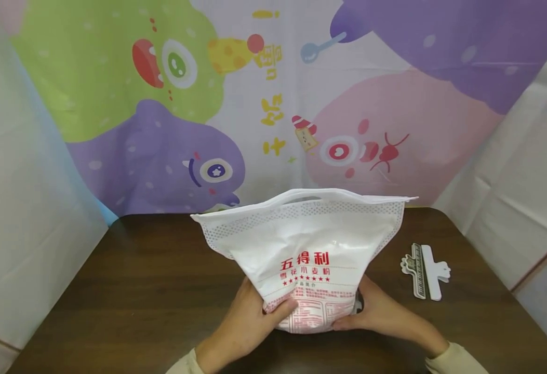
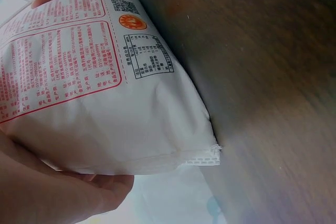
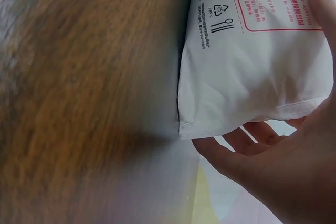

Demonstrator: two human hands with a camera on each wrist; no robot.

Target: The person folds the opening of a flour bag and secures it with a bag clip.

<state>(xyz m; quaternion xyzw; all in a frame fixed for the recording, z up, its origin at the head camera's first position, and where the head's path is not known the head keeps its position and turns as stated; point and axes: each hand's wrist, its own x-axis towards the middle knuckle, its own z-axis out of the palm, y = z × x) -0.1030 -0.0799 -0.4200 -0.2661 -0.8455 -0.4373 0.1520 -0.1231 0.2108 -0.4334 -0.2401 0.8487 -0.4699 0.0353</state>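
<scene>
One white bag with red print (image 1: 322, 234) stands on the worktop (image 1: 161, 280) between the left hand (image 1: 249, 323) and the right hand (image 1: 382, 314), its wide top edge spreading out above them both. Each of the hands pinches a lower side of the bag, thumb laid over the printed front and fingers reaching round behind, close to its base.
</scene>
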